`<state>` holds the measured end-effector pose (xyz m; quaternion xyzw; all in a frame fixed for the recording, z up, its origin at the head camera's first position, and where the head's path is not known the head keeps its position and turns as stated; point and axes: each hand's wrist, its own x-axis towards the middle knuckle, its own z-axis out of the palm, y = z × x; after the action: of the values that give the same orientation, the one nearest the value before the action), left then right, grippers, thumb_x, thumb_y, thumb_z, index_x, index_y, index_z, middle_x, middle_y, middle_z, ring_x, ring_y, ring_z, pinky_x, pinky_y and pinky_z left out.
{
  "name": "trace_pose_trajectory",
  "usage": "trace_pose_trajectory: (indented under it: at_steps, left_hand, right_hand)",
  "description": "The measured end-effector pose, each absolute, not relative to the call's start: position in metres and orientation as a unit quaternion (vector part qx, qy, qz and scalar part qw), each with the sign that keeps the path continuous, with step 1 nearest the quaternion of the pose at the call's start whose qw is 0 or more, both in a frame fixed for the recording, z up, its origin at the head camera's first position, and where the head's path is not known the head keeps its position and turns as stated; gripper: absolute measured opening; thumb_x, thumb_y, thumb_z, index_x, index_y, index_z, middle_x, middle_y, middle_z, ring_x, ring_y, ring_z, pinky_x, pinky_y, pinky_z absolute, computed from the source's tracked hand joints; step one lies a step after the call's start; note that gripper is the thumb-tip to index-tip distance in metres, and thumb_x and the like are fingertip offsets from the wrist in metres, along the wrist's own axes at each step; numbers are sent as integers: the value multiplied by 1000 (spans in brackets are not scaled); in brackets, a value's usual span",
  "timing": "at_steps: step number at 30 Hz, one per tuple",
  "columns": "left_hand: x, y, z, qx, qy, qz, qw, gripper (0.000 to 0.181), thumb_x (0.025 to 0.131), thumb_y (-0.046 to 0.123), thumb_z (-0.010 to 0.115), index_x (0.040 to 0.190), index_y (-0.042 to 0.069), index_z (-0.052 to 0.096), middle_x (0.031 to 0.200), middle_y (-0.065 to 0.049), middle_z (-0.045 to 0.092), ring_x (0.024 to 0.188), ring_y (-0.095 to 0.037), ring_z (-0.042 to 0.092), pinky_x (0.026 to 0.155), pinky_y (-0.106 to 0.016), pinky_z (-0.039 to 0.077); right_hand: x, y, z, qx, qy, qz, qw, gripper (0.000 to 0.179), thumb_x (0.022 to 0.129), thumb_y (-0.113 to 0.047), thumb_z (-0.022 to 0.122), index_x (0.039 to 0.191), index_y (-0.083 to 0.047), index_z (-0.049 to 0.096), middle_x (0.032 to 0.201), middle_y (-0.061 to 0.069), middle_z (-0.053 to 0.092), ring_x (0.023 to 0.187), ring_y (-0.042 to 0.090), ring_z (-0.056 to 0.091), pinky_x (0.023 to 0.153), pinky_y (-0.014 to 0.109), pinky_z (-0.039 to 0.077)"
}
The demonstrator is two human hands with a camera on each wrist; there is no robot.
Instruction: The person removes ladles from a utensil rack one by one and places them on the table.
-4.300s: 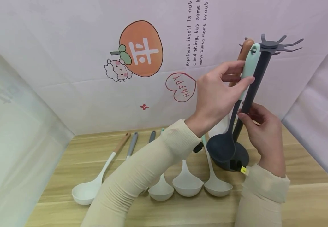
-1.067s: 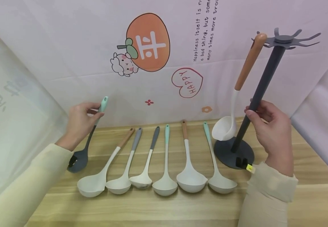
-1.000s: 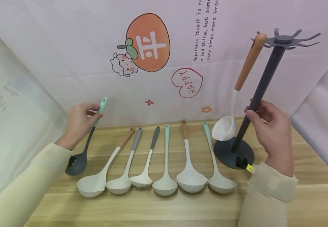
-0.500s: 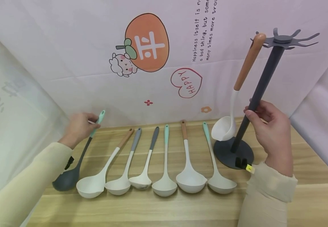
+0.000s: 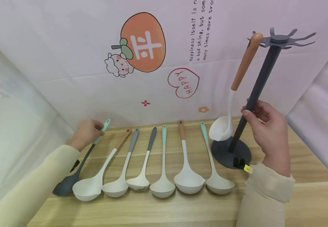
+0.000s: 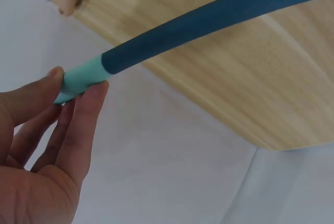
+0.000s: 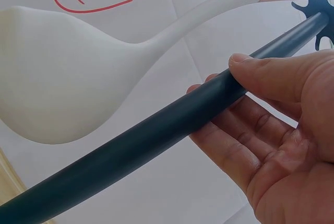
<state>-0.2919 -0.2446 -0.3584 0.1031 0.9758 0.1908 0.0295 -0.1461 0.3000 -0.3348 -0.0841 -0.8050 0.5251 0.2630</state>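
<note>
At the left end of the table my left hand point(image 5: 87, 134) pinches the mint-green handle of a dark ladle point(image 5: 67, 183); its bowl lies low by the table, partly behind my sleeve. In the left wrist view thumb and fingers meet on the mint handle point(image 6: 83, 78). My right hand point(image 5: 269, 126) grips the dark post of a utensil stand point(image 5: 259, 85), thumb in front and fingers behind. From one of the stand's hooks hangs a white ladle point(image 5: 221, 128) with a brown handle. The right wrist view shows this white ladle point(image 7: 68, 72) beside the post.
Several white ladles lie in a row on the wooden table point(image 5: 152, 212), among them a brown-handled ladle point(image 5: 88, 188) closest to the dark one and a mint-handled ladle point(image 5: 219, 183) near the stand's round base point(image 5: 243, 154). A printed cloth point(image 5: 81, 47) rises behind the table.
The dark ladle has left the stand, carried by my left hand to the far left and lowered towards the table beside the row. My right hand keeps its hold on the post.
</note>
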Motion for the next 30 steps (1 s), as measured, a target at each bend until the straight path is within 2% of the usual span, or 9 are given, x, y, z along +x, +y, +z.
trace_pose_trajectory:
  at_steps: [4, 8, 13, 20, 30]
  left_hand:
    - [-295, -241, -370, 128, 979, 155, 38, 30, 90, 3, 78, 115, -12, 72, 111, -30, 75, 100, -42, 72, 86, -51, 64]
    - [-299, -236, -381, 143, 981, 120, 58, 33, 90, 3, 78, 117, -14, 71, 111, -30, 75, 104, -43, 71, 94, -54, 61]
    - [-305, -231, -392, 139, 981, 99, 96, 38, 92, 4, 75, 124, -15, 67, 117, -32, 72, 109, -45, 70, 95, -53, 62]
    - [-310, -226, -406, 137, 981, 86, 106, 40, 87, 5, 80, 121, -13, 69, 115, -31, 73, 109, -46, 70, 95, -53, 62]
    - [-309, -218, -407, 118, 981, 76, 133, 39, 89, 3, 78, 124, -13, 68, 123, -32, 71, 118, -49, 68, 101, -55, 60]
  right_hand:
    - [-146, 299, -334, -84, -804, 526, 263, 36, 99, -19, 75, 134, -17, 70, 100, -30, 70, 96, -11, 67, 82, 0, 51]
    - [-147, 299, -334, -82, -802, 530, 265, 35, 98, -18, 76, 133, -17, 70, 100, -30, 70, 95, -10, 68, 82, 1, 51]
    - [-148, 300, -336, -78, -801, 529, 270, 34, 98, -17, 76, 131, -17, 71, 100, -29, 71, 95, -10, 68, 82, 1, 51]
    - [-149, 299, -337, -70, -794, 537, 275, 34, 98, -15, 76, 131, -16, 72, 101, -26, 72, 95, -7, 69, 83, 2, 52]
    - [-151, 300, -338, -65, -791, 537, 285, 34, 97, -14, 76, 131, -14, 72, 101, -25, 73, 96, -6, 70, 84, 2, 52]
